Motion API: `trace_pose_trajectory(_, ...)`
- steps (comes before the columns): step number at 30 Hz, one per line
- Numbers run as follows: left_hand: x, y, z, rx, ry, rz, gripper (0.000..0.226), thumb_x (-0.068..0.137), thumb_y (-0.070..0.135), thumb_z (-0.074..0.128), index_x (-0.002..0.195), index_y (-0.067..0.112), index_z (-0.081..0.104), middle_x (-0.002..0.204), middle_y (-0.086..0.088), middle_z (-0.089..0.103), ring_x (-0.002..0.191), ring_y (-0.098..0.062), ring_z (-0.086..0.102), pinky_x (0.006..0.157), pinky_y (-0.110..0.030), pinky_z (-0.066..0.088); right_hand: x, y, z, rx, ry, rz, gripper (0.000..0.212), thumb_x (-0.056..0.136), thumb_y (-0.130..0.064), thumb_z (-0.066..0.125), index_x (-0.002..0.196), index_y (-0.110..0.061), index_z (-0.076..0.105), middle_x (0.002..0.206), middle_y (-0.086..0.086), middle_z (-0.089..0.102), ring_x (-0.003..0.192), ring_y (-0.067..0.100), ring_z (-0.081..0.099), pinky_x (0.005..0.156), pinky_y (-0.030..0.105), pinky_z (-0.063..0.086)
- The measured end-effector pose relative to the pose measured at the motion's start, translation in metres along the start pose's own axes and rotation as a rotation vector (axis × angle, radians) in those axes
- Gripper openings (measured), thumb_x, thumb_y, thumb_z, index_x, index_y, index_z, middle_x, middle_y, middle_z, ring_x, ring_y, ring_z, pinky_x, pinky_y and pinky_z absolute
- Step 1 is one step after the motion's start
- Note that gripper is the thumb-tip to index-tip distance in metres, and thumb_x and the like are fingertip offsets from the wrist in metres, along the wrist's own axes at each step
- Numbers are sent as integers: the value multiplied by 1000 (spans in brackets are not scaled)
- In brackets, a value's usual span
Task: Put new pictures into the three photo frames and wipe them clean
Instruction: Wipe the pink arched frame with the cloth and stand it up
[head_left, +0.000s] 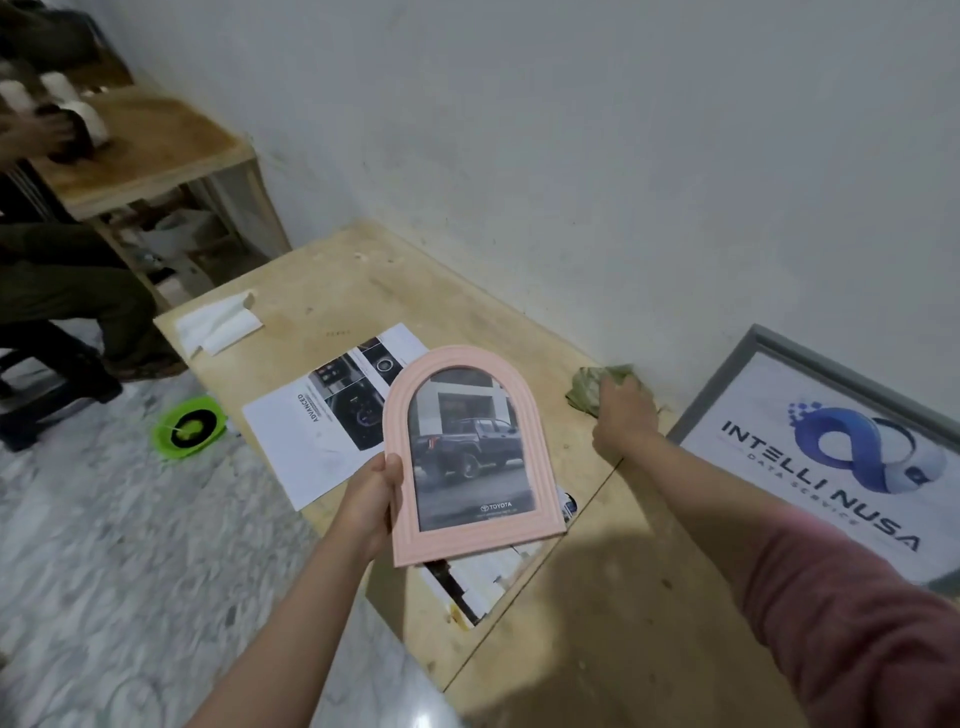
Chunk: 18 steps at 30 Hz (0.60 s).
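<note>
Your left hand (371, 501): fingers clasped on the left edge of the pink arched photo frame (470, 454), held above the plywood table (597, 587), truck picture inside. Your right hand (623, 418): laid on the green cloth (589, 387) by the wall; finger grip cannot be told. Brochure pages (317, 421): flat beneath the frame.

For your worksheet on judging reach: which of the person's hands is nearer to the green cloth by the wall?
Right. The right hand rests on the green cloth at the wall. The left hand is well away, with its grip on the pink arched frame.
</note>
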<state>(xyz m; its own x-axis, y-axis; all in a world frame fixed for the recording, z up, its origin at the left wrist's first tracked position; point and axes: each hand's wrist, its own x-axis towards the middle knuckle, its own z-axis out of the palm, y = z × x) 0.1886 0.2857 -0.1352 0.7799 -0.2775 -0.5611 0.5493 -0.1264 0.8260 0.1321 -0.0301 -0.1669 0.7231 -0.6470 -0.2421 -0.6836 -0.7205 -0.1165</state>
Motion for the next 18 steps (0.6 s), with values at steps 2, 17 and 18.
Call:
trace_pose_trajectory(2, 9, 1, 5, 0, 11, 7, 25, 101, 19, 40, 98, 6, 61, 97, -15, 67, 90, -32, 63, 78, -41, 54, 19, 2, 1, -78, -97, 42, 80, 79, -9, 60, 146, -22, 19, 140, 19, 29, 125, 37, 36, 101, 44, 41)
trace_pose_trajectory(17, 20, -5, 25, 26, -54, -26, 28, 102, 21, 38, 110, 7, 61, 107, -18, 69, 100, -37, 65, 91, -51, 50, -45, 38, -22, 625, 123, 185, 35, 72, -2, 64, 107, 0, 60, 98, 14, 62, 90, 27, 61, 68, 23, 43)
trace_pose_trajectory(18, 17, -4, 26, 31, -61, -26, 28, 101, 21, 39, 109, 7, 61, 107, -18, 69, 100, -37, 64, 91, -51, 50, -56, 42, -24, 620, 60, 275, 25, 73, -7, 64, 97, 0, 61, 92, 14, 62, 87, 28, 63, 64, 23, 44)
